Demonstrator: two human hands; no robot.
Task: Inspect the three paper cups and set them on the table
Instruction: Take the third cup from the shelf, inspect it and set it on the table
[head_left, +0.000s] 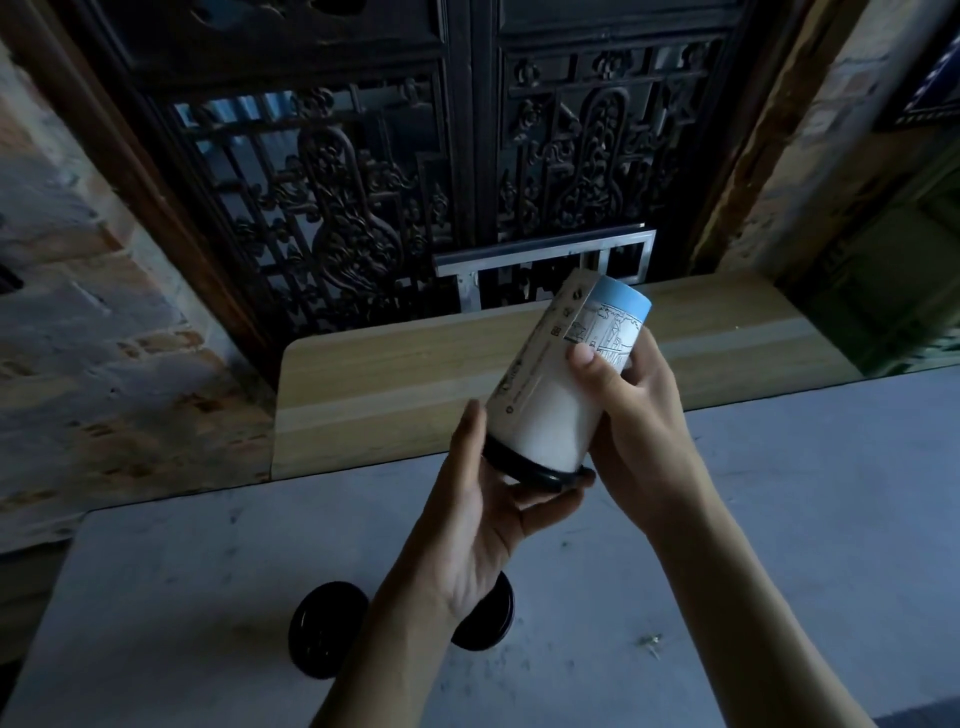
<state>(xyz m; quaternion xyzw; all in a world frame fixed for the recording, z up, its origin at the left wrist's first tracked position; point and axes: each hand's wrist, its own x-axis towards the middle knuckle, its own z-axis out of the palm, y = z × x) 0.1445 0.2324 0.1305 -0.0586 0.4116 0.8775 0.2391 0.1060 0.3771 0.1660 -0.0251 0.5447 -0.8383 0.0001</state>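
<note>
Grey table (779, 519) below, tilted paper cup (550, 395) gripped between both hands, left hand (493, 519) cradling lid end; right hand (634, 410) clasping side

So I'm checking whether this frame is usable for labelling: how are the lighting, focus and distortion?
Head view: dim and bluish overall, with the carved screen nearly black; the held cup is the brightest thing, its print sharp enough to see but not read; the black lids on the table lose detail in shadow; wide-angle bending curves the wooden bench and walls at the edges.
</note>
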